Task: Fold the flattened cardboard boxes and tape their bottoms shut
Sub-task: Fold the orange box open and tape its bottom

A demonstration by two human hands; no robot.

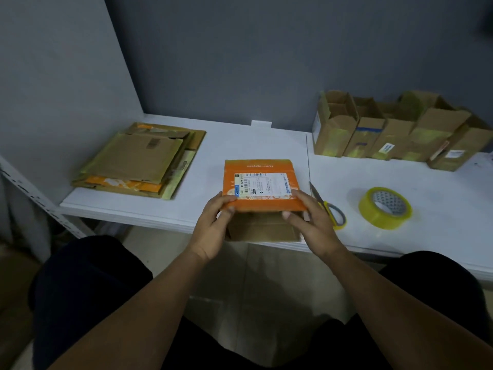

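Observation:
An orange cardboard box (260,166) with a white shipping label lies at the front edge of the white table (240,140), its brown open end facing me. My left hand (214,228) grips its near left corner, thumb on top. My right hand (310,222) holds the near right corner the same way. A stack of flattened boxes (141,158) lies at the back left. A roll of yellowish clear tape (384,208) sits to the right of the box.
Yellow-handled scissors (332,209) lie between the orange box and the tape, beside my right hand. A row of several folded brown boxes (394,129) stands against the wall at the back right. A metal shelf post (34,196) runs down at the left.

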